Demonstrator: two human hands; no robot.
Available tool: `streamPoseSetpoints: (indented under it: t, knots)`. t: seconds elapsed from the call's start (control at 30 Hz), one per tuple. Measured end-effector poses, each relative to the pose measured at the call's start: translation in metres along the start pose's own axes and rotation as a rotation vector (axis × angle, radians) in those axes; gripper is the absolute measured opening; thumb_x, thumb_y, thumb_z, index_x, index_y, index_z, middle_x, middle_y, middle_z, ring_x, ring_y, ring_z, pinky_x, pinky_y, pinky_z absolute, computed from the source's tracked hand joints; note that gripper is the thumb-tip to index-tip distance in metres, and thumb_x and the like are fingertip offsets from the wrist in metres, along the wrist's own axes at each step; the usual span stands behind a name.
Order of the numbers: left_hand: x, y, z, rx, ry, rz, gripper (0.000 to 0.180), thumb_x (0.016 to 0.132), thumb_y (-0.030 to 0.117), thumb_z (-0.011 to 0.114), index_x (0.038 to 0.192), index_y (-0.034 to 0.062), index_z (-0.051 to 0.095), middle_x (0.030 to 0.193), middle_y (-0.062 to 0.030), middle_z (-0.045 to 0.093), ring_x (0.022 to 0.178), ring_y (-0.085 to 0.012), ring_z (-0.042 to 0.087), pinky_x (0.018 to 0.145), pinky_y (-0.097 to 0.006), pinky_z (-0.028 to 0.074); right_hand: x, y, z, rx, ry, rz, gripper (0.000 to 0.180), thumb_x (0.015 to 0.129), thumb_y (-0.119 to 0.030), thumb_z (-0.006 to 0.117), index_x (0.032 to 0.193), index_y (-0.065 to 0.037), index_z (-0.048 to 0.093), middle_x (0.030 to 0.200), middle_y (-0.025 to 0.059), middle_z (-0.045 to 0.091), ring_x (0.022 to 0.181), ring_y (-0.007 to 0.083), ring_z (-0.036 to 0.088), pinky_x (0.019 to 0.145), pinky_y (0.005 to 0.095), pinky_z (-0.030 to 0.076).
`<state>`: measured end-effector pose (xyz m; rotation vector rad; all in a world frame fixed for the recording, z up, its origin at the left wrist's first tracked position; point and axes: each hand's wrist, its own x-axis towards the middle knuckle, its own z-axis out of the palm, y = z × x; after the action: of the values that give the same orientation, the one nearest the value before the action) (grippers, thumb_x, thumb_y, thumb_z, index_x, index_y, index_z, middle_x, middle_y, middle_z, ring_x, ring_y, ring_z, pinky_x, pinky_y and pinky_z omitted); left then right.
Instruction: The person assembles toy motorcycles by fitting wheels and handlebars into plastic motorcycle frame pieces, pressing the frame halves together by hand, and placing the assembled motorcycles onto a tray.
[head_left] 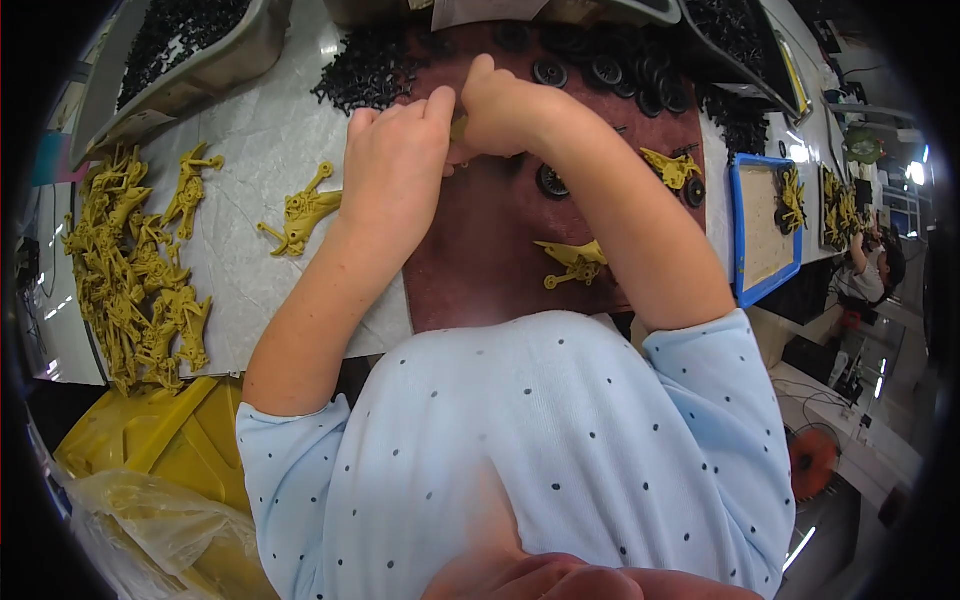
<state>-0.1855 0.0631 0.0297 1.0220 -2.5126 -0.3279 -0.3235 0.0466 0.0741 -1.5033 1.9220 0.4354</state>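
My left hand (398,160) and my right hand (503,112) meet over the dark red mat (470,250), fingers closed. Between them shows a sliver of a yellow plastic part (459,130); the hands hide most of it. Beside my left wrist, on the pale table covering, lies a yellow frame-shaped piece (303,212). A black wheel (550,181) lies just below my right hand. Near the mat's front edge, partly behind my right forearm, is another yellow piece (575,262). Right of that forearm sits a yellow piece with black parts (672,168).
Yellow pieces (130,270) are heaped at the left, above a yellow crate (175,430). Black wheels (650,75) and small black parts (365,70) lie at the back. Grey bins (235,60) stand behind. A blue-rimmed tray (738,230) and another person (870,265) are at the right.
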Motion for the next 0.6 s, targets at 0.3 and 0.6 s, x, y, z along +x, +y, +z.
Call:
streamPoseSetpoints:
  t: [0.3,0.6]
  knots:
    - [0.007,-0.008,-0.004,-0.086,-0.131,-0.046,0.045,0.068,0.004,0.076,0.108,0.0034,0.058,0.095,-0.0124,0.067,0.091,-0.0308,0.064,0.079,-0.041,0.047,-0.001,0.027,0.013,0.211,0.211,-0.138,0.091,0.061,-0.041,0.087,0.123,0.010,0.043,0.120,0.0274,0.057,0.111,0.0392,0.059,0.091,0.0442,0.050]
    - [-0.015,-0.010,0.000,-0.297,-0.021,-0.134,0.057,0.069,0.008,0.079,0.121,0.0025,0.055,0.103,-0.0142,0.067,0.093,-0.0306,0.066,0.083,-0.039,0.050,-0.032,0.060,0.080,0.860,1.127,-0.504,0.047,0.084,-0.020,0.073,0.120,-0.001,0.049,0.103,0.0131,0.058,0.095,0.0234,0.059,0.081,0.0354,0.048]
